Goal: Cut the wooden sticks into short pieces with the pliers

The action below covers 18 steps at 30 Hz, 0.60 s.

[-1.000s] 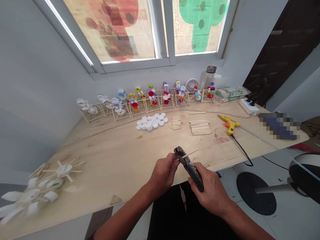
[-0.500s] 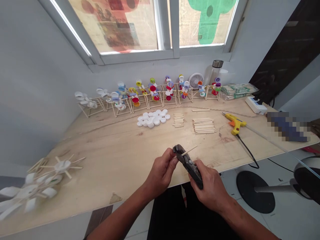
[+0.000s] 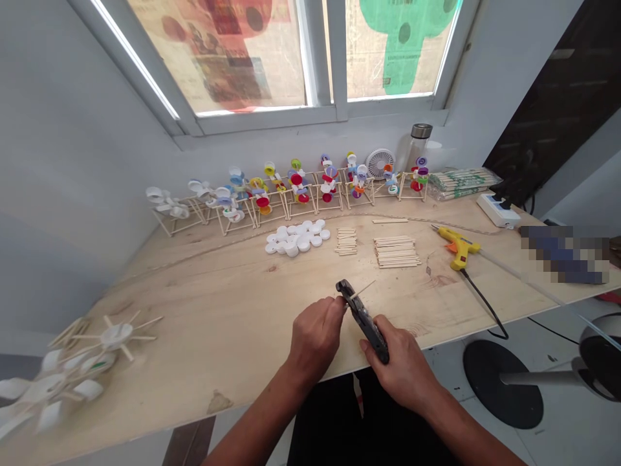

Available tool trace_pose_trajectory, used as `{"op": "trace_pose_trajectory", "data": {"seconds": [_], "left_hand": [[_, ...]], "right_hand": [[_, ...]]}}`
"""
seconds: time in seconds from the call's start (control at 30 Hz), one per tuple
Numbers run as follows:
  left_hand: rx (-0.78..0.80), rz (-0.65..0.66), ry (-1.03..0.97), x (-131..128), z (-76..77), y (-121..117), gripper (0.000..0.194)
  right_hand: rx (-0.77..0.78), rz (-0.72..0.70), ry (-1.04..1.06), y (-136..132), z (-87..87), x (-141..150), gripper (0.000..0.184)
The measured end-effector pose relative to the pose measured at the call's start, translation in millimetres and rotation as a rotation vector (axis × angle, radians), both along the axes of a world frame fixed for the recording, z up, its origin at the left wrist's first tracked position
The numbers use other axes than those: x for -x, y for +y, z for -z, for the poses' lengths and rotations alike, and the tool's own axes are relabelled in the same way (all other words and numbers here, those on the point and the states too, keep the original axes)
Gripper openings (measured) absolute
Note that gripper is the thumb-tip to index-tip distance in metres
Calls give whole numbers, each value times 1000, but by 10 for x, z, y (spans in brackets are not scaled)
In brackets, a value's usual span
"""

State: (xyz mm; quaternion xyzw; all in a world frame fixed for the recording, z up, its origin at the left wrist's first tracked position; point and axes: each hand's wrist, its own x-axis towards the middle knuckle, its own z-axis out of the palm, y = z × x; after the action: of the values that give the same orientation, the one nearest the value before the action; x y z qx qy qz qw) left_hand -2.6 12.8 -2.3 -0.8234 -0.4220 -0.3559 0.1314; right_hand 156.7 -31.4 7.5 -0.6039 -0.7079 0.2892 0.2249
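My right hand (image 3: 402,359) is wrapped round the handles of dark pliers (image 3: 365,321), held slanting over the table's front edge. A thin wooden stick (image 3: 365,289) lies across the pliers' jaws, its pointed end sticking out to the upper right. My left hand (image 3: 317,336) is closed on the stick's other end, close beside the jaws; the fingers hide most of that end. Beyond my hands lie a stack of short cut sticks (image 3: 347,241), a stack of longer sticks (image 3: 395,252) and a cluster of white bottle caps (image 3: 297,238).
Along the wall stands a row of stick frames with coloured caps (image 3: 301,184). A yellow glue gun (image 3: 458,246) and a white power strip (image 3: 498,210) lie at the right. At the left are a spoked stick wheel (image 3: 116,335) and a wheel with white caps (image 3: 48,388).
My left hand has rolled over a little, so its back shows more. The pliers and stick have shifted slightly left. The whole view has tilted a little upward.
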Motion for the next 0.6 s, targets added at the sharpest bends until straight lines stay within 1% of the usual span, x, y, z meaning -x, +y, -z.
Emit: {"op": "trace_pose_trajectory", "data": {"seconds": [0.1,0.27,0.4,0.6], "left_hand": [[-12,28,0,4,-15,4,10],[46,105,-68,17,-137,-31,12],[158,159,-132,15,-237,-108,11],[400,210,-265,18,-330,-212,10]], "right_hand": [[10,-4,31,-20,-26,-16,8],[-36,-28,38,-87,-66,-45,5],[-72,-25,22,-142,-87,-58,5],[-112,-24,-7,-201,-93,-58,5]]}}
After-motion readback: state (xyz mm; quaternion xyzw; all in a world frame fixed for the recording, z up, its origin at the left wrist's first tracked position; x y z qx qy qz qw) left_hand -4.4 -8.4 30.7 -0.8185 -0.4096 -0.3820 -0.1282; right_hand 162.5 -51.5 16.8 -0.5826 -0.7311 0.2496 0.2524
